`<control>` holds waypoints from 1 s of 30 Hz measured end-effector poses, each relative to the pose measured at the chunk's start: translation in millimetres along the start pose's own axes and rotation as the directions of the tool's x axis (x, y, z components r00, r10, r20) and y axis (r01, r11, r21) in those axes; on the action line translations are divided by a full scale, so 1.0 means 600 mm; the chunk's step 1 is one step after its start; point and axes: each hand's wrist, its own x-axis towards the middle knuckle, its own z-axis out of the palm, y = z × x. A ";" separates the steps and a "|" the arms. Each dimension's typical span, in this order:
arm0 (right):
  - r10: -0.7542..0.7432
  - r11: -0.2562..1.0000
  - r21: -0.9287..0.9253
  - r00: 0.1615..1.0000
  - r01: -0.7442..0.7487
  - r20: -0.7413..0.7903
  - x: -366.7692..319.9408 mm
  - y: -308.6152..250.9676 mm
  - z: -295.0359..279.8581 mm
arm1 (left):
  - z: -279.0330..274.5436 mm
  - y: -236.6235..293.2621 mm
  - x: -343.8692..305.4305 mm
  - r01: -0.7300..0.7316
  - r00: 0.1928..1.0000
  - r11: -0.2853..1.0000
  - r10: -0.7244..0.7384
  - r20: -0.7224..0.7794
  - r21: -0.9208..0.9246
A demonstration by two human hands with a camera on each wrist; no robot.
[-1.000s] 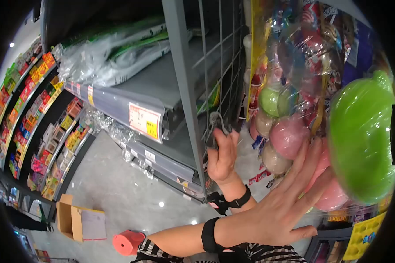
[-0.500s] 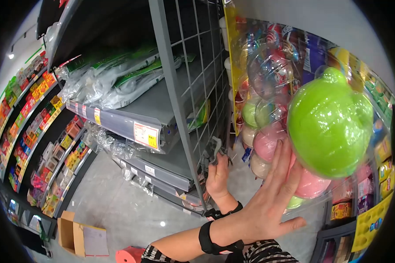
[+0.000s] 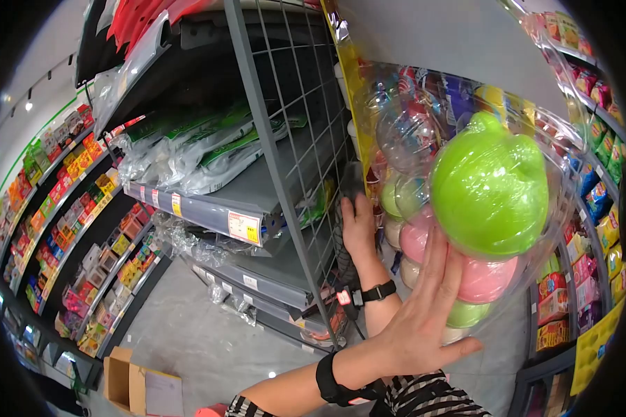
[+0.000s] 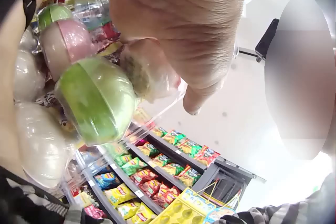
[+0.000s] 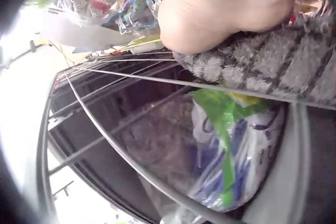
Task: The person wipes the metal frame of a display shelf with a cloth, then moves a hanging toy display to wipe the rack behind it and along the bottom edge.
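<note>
A clear hanging bag (image 3: pixel 424 132) holds plastic balls: a big green one (image 3: pixel 490 194), pink ones (image 3: pixel 483 278) and pale ones. My left hand (image 3: pixel 438 278) lies flat against the bag's underside with fingers straight up, touching the pink ball. The left wrist view shows that palm (image 4: pixel 184 35) beside a green-and-pink ball (image 4: pixel 97 100). My right hand (image 3: pixel 358 222) reaches to the wire grid panel (image 3: pixel 285 104) behind the bag. In the right wrist view its fingers (image 5: pixel 231 8) grip a grey striped fuzzy item (image 5: pixel 273 66) against the wires.
A grey shelf (image 3: pixel 257 187) left of the grid carries plastic-wrapped goods (image 3: pixel 202 149) and a price tag (image 3: pixel 245 227). Snack shelves (image 3: pixel 55 208) line the far left aisle, more snacks (image 3: pixel 591 194) on the right. A cardboard box (image 3: pixel 142 389) sits on the floor.
My right hand has climbed the grid with the grey item. The view has tilted upward, and my left hand stays flat against the bag of balls.
</note>
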 end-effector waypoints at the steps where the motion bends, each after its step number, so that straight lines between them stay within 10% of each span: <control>1: -0.024 0.994 -0.101 0.999 0.028 0.034 -0.012 0.019 -0.001 | 0.001 -0.001 -0.001 -0.003 1.000 1.000 0.003 0.000 -0.001; 9: 0.237 0.971 -0.020 0.971 -0.238 -0.040 -0.049 0.017 -0.031 | -0.001 0.002 0.011 -0.002 0.997 0.993 -0.007 0.072 0.122; 14: -0.002 0.965 0.247 0.949 0.084 -0.315 0.057 -0.101 -0.022 | -0.003 0.019 0.026 0.015 0.996 0.998 -0.021 0.082 0.067; 17: -0.229 0.962 0.113 0.962 0.247 -0.149 0.114 -0.138 0.009 | -0.005 0.020 0.028 0.022 0.993 0.996 -0.031 0.112 0.084; 22: -0.146 0.986 0.089 0.985 0.138 0.094 0.120 -0.101 0.002 | -0.003 0.025 0.028 0.026 0.991 0.997 -0.035 0.128 0.071; 30: 0.030 0.997 0.065 0.998 -0.033 0.052 0.008 -0.054 -0.015 | 0.011 0.022 0.028 0.031 0.997 0.999 -0.034 0.067 0.043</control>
